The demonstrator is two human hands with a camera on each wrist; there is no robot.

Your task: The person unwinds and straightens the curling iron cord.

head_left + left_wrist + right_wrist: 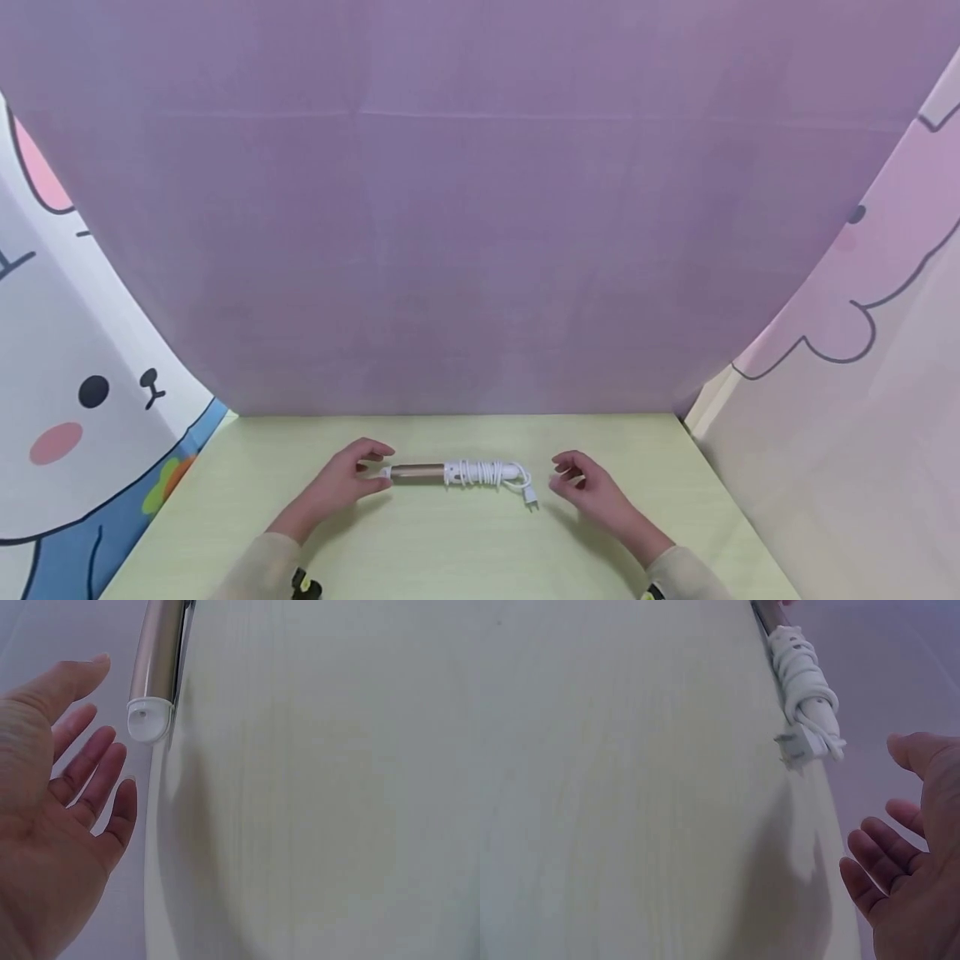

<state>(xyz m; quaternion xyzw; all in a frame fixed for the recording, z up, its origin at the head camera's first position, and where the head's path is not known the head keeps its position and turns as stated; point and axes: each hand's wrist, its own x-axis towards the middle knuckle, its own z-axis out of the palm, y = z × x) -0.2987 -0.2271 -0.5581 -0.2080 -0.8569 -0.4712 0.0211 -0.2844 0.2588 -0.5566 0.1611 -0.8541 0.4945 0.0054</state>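
Note:
A curling iron (418, 474) with a rose-gold barrel and a white handle lies crosswise on the pale table. Its white cord (483, 473) is wound round the handle, and the two-pin plug (802, 745) hangs off the handle end. My left hand (348, 479) is beside the white barrel tip (150, 721), thumb and fingers spread, with a gap between hand and tip in the left wrist view. To the right of the plug, apart from it, my right hand (592, 492) has loosely bent fingers and holds nothing.
The pale wooden table (450, 550) ends at a purple cloth backdrop (480, 250). Cloth with a cartoon animal (82, 433) stands along the left side, and a pink and white cloth (847, 433) along the right.

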